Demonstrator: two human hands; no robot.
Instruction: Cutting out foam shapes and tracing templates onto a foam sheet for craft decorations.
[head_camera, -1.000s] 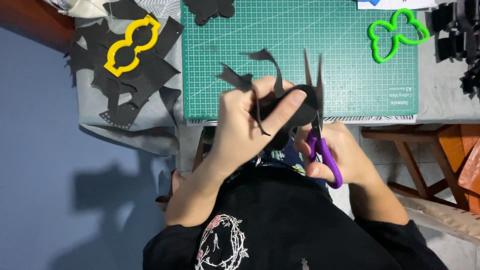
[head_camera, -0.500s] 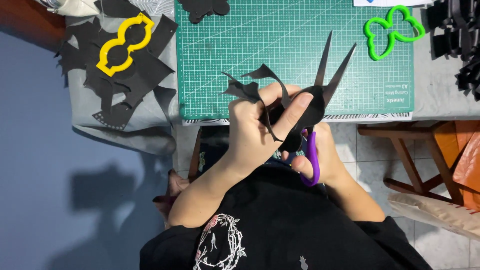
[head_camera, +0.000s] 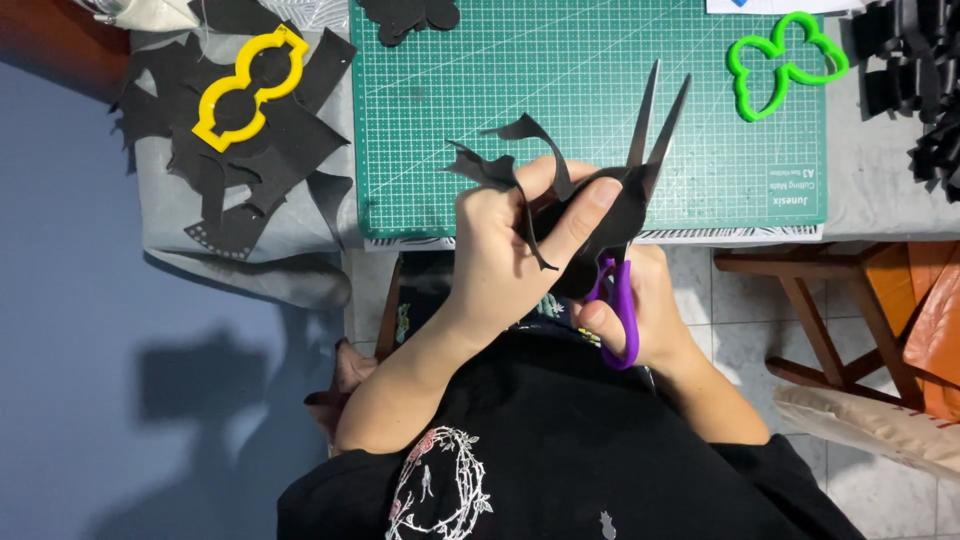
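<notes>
L hand (head_camera: 505, 255) pinches black sheet (head_camera: 610, 215) — R hand (head_camera: 640, 310) grips scissors (head_camera: 640, 190) (blades apart, seemingly mid-cut).

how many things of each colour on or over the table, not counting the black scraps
green: 2, the mat and a stencil
yellow: 1, a stencil
purple: 1, the scissors in the right hand
black: 1, the cutout in the left hand
total: 5

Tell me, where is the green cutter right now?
In the head view, the green cutter lies at the upper right, on the far right corner of the green mat, beyond the open scissors.
</notes>
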